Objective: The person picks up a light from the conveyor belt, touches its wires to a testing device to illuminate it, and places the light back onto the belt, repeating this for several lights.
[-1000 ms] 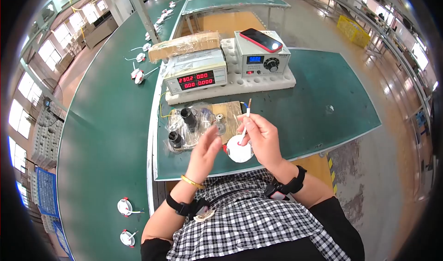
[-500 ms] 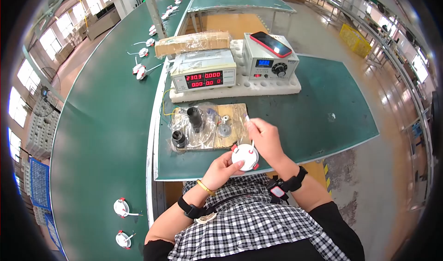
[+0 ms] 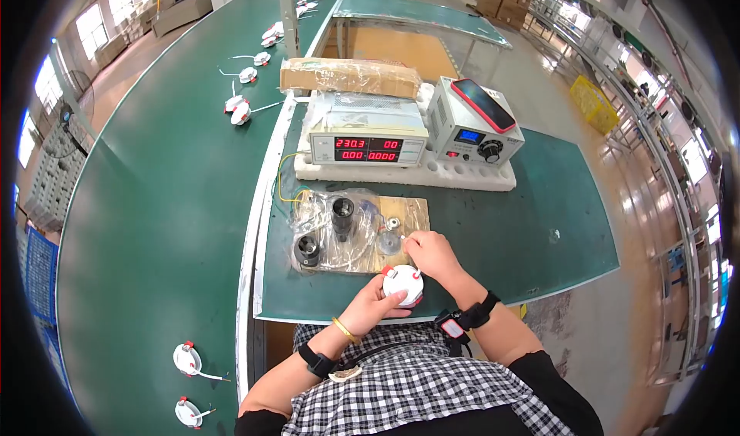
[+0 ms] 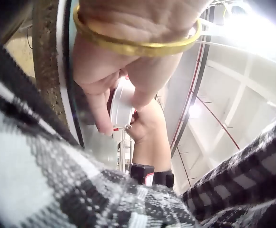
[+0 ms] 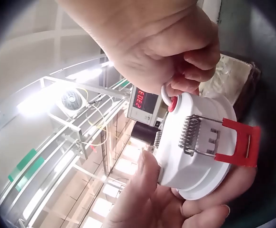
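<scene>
A round white downlight (image 3: 403, 283) is held in my left hand (image 3: 371, 306), thumb on its back and fingers beneath. Its coiled springs and red clip (image 5: 245, 142) show large in the right wrist view. From a red grommet on its back comes a short white cable (image 5: 165, 95), which runs into the curled fingers of my right hand (image 3: 435, 255). That hand grips the cable at the right edge of a wooden board (image 3: 416, 211); the cable's end is hidden. On the board stand two black sockets (image 3: 343, 218), partly wrapped in clear film, and a small metal fitting (image 3: 393, 223).
Behind the board, a meter (image 3: 368, 146) with red digits and a grey box with a dial (image 3: 470, 120) sit on white foam (image 3: 401, 175). A phone (image 3: 484, 104) lies on the box. More downlights (image 3: 186, 357) rest on the green belt (image 3: 154, 243) at left.
My left hand, empty at first, has taken hold of the downlight. My right hand has turned the cable's end down from upright toward the board's right edge. The head view has shifted.
</scene>
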The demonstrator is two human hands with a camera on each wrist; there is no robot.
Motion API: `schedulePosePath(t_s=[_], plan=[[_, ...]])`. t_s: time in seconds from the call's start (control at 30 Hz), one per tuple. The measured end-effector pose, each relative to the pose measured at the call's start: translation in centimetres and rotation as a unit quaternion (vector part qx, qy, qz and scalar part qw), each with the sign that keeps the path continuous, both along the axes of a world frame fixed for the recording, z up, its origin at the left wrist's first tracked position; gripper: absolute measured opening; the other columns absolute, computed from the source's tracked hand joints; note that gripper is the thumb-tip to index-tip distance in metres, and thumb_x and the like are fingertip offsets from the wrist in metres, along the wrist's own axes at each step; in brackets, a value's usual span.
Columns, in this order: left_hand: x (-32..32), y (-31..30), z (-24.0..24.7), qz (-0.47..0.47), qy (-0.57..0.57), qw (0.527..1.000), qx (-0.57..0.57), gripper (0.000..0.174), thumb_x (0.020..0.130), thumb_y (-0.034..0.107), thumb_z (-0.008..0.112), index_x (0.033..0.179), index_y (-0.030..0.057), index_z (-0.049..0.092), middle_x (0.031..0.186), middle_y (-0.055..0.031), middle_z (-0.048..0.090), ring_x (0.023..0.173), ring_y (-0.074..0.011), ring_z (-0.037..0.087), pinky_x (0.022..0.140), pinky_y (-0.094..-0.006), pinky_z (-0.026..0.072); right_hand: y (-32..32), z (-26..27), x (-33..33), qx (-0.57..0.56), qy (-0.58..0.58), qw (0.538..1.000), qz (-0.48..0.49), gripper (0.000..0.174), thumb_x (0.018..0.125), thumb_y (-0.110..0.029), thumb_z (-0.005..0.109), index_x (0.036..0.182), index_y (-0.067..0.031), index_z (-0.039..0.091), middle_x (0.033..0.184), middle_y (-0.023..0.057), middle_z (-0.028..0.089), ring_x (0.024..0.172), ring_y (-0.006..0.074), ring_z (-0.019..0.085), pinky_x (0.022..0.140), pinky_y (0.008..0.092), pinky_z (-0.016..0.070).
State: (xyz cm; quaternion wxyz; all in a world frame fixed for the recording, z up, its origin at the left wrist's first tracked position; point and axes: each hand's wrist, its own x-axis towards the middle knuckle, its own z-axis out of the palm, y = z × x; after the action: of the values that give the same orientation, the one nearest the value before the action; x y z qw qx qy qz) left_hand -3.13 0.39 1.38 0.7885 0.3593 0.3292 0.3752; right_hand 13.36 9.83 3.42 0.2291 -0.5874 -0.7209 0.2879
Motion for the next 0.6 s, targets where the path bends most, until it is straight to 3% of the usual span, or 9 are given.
schedulePosePath(t_s=[0.1,0.2,0.27,0.33,0.4,0.47,0.6], plan=[[-0.1,0.0,0.8,-0.004,-0.006,0.999,-0.042,0.044,0.096,0.012,0.052,0.133,-0.0004,0.032,0.123,-0.0135,0.054,0.108,-0.0244,0.059,0.089,-0.0339,0.0541,0.2,0.4,-0.4,-0.012,-0.037,0.999,-0.003,0.028,0.085,-0.025,0.052,0.077,-0.0013,0.064,0.076,0.0220,0.063,0.074,0.0419,0.061,0.068,0.0488,0.0491],[0.3,-0.4,-1.0,0.037,-0.049,0.998,-0.021,0.043,0.096,0.009,0.051,0.133,-0.0012,0.032,0.125,-0.0148,0.052,0.109,-0.0266,0.059,0.092,-0.0362,0.0528,0.3,-0.6,-0.3,0.033,-0.041,0.999,-0.001,0.024,0.084,-0.020,0.055,0.075,0.0007,0.060,0.070,0.0224,0.059,0.065,0.0400,0.059,0.060,0.0444,0.0471],[0.2,-0.3,-1.5,0.035,-0.019,0.999,-0.002,0.043,0.095,0.007,0.051,0.133,-0.0020,0.032,0.126,-0.0153,0.050,0.111,-0.0282,0.057,0.095,-0.0377,0.0508,0.2,-0.7,-0.2,0.033,-0.038,0.999,-0.002,0.023,0.084,-0.020,0.055,0.075,0.0006,0.060,0.070,0.0225,0.059,0.065,0.0401,0.059,0.060,0.0445,0.0470],[-0.1,-0.3,-0.6,0.015,-0.068,0.996,-0.062,0.042,0.095,0.006,0.051,0.132,-0.0026,0.033,0.126,-0.0152,0.050,0.112,-0.0283,0.056,0.095,-0.0380,0.0511,0.1,-0.5,-0.3,0.035,-0.034,0.999,-0.003,0.023,0.084,-0.020,0.055,0.075,0.0005,0.059,0.070,0.0226,0.059,0.065,0.0402,0.059,0.060,0.0445,0.0470],[-0.2,-0.4,-0.6,0.018,-0.072,0.995,-0.062,0.041,0.096,0.011,0.052,0.130,-0.0051,0.037,0.125,-0.0164,0.051,0.111,-0.0285,0.057,0.097,-0.0384,0.0504,-0.2,0.0,-0.5,0.017,-0.051,0.999,-0.006,0.024,0.084,-0.024,0.053,0.078,-0.0019,0.062,0.075,0.0229,0.062,0.072,0.0426,0.061,0.066,0.0500,0.0495],[-0.3,-0.5,-0.4,0.002,-0.116,0.986,-0.123,0.043,0.097,0.019,0.052,0.129,-0.0071,0.040,0.124,-0.0145,0.053,0.112,-0.0243,0.057,0.098,-0.0353,0.0488,-0.2,-0.4,-0.4,0.026,-0.048,0.998,-0.005,0.024,0.084,-0.024,0.054,0.078,-0.0023,0.062,0.074,0.0227,0.062,0.072,0.0426,0.061,0.066,0.0500,0.0495],[-0.5,-0.4,-0.5,0.018,-0.158,0.973,-0.168,0.041,0.100,0.021,0.045,0.127,-0.0100,0.041,0.127,-0.0203,0.052,0.115,-0.0302,0.056,0.101,-0.0387,0.0469,0.0,-0.6,-0.4,0.034,-0.054,0.998,-0.010,0.024,0.084,-0.025,0.054,0.079,-0.0030,0.063,0.074,0.0224,0.062,0.072,0.0427,0.061,0.066,0.0495,0.0500]])
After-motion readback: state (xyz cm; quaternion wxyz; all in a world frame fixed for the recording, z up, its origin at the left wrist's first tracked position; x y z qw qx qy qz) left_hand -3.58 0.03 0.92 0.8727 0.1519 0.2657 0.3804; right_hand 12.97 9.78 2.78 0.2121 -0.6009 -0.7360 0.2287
